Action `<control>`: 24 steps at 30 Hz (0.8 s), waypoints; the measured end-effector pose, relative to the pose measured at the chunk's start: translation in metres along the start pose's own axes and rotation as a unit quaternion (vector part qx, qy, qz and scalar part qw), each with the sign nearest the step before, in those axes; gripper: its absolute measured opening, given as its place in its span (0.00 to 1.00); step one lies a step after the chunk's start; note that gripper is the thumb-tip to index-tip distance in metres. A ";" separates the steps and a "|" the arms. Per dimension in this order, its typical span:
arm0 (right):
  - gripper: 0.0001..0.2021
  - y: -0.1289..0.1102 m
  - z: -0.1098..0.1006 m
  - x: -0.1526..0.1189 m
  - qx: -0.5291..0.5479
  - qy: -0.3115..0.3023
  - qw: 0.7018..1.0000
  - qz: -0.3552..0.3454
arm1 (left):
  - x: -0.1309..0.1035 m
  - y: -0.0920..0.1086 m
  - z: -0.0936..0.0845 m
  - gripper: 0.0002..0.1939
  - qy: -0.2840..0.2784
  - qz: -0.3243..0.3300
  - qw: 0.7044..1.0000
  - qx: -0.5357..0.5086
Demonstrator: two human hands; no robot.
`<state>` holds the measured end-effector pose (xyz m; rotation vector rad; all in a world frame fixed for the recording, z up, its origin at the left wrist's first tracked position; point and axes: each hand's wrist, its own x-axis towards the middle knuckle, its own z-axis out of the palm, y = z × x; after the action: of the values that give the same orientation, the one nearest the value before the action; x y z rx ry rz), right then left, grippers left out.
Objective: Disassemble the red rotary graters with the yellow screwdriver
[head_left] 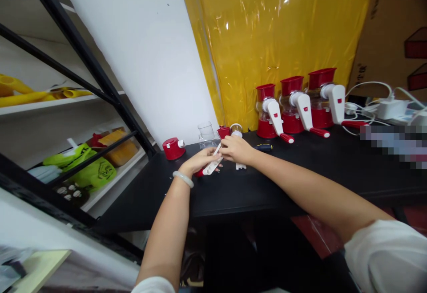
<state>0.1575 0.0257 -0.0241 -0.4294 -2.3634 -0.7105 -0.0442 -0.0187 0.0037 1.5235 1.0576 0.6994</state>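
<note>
My left hand (pixel 200 159) is closed round a white crank handle (pixel 211 166) with a red grip, held above the black table (pixel 230 195). Fingers of my right hand (pixel 236 149) are pinched at the handle's upper end; anything small between them is hidden. Behind my hands are a clear plastic housing (pixel 207 136), a small red part (pixel 223 132) and a round metal-and-white part (pixel 236 129). A red base (pixel 174 148) with a white knob stands to the left. Near my right wrist lie a small white piece (pixel 240 166) and a dark screwdriver (pixel 264 147).
Three red-and-white rotary graters (pixel 293 106) stand at the back right, their cranks facing forward. White cables and a power adapter (pixel 392 107) lie farther right. A black-framed shelf (pixel 110 172) with bags is on the left. Yellow plastic sheeting (pixel 283 39) hangs behind the table.
</note>
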 end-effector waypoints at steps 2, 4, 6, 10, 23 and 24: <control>0.11 0.005 0.001 -0.005 0.002 -0.006 1.000 0.006 | -0.003 0.002 -0.004 0.25 -0.022 0.009 0.998 0.056; 0.11 0.008 0.003 -0.008 0.007 -0.012 1.000 0.007 | -0.003 0.003 -0.005 0.21 -0.020 0.026 0.994 0.106; 0.11 0.008 0.003 -0.009 0.014 -0.014 1.000 0.009 | -0.002 0.004 -0.004 0.18 -0.005 0.037 0.991 0.127; 0.12 0.007 0.004 -0.010 0.027 -0.017 0.999 0.011 | -0.001 0.005 0.000 0.14 0.001 0.031 0.989 0.147; 0.11 -0.002 0.004 -0.008 0.041 -0.064 0.997 -0.011 | 0.003 -0.002 0.002 0.11 0.043 0.022 0.978 0.201; 0.11 -0.003 0.003 -0.007 0.044 -0.069 0.997 -0.010 | 0.004 -0.003 0.002 0.10 0.046 0.022 0.977 0.206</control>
<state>0.1599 0.0243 -0.0319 -0.4303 -2.5201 -0.6008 -0.0414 -0.0165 0.0002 1.8871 1.2985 0.6093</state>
